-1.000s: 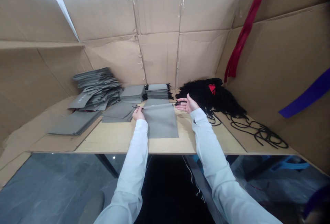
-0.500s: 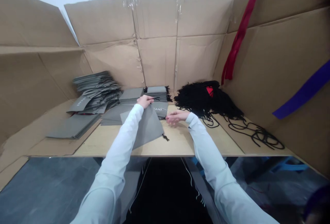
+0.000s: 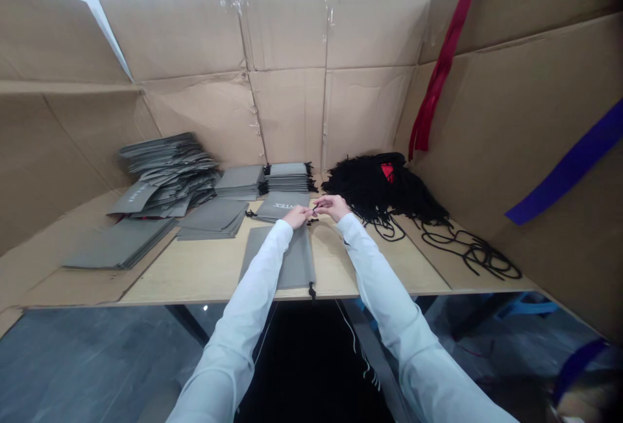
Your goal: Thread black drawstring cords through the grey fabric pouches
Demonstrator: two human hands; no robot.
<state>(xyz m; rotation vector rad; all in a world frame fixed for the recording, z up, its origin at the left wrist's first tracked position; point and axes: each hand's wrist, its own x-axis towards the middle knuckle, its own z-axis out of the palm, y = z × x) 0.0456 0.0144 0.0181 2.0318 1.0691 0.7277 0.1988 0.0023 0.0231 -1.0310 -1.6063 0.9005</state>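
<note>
1. Grey fabric makes up the drawstring pouch [image 3: 292, 261] that lies flat near the front edge of the table [image 3: 204, 274], under the left forearm; a knotted black cord end hangs just past that edge.
2. The left hand [image 3: 296, 217] and the right hand [image 3: 331, 207] meet just beyond the pouch's far end, fingertips almost touching.
3. Both hands look pressed together on a thin black cord [image 3: 314, 209], each pinching it between thumb and fingers; the detail is small, so the exact hold is hard to make out.
4. Judged from this, the step in hand is working the cord at the pouch's mouth, either threading or tying it. The next move calls for a steady pinch and a short, even pull so that the cord does not slip out of the hem.
5. A second pouch [image 3: 282, 205] lies just behind the hands, towards the middle of the table. It bears pale printed letters that seem to end in "TEX"; the start is covered.
6. Another grey piece at the foot of the leaning stack [image 3: 165, 173], near the back left corner, also carries print, too small to read.
7. A heap of black cords [image 3: 389, 189] sits towards the back right corner, with loose strands trailing along the right edge.
</note>
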